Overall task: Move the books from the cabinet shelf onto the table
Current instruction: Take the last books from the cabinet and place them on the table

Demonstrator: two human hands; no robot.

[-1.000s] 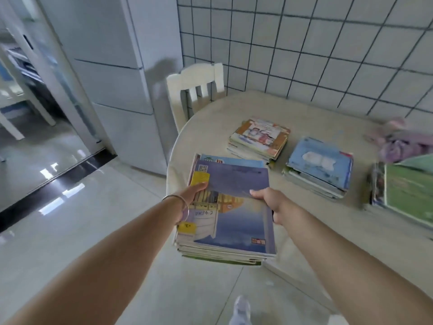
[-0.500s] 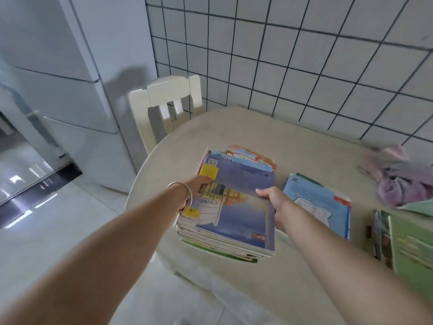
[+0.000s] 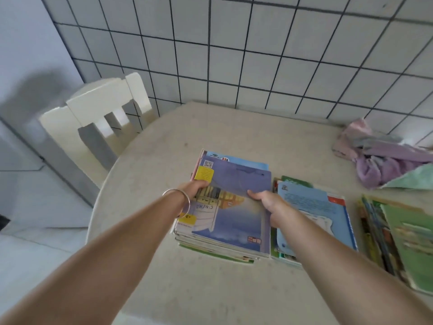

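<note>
- The stack of books (image 3: 230, 207), topped by a purple-blue cover with a yellow sticker, sits low over the round surface (image 3: 234, 127), near its left front edge. Whether its bottom is fully down I cannot tell.
- The left hand (image 3: 195, 188) has its grip curled round the stack's left edge, thumb on the cover. The right hand (image 3: 267, 200) clamps the right edge the same way.
- The books in the stack are fanned, with upper ones shifted back. If both grips let go unevenly, the slick covers likely slide and the pile skews or spills.
- The stack lies just beside the blue-covered pile (image 3: 314, 212) on its right. The right hand's fingers sit in that narrow gap, so pulling them out may drag the neighbour's top book or nudge it.
- Fingers possibly under the stack could get pinched, or tip it when withdrawn.
- A push leftward risks books going over the rim towards the chair (image 3: 93, 113).
- The green-covered pile (image 3: 410, 238) and the crumpled purple cloth (image 3: 379, 158) are well apart.
</note>
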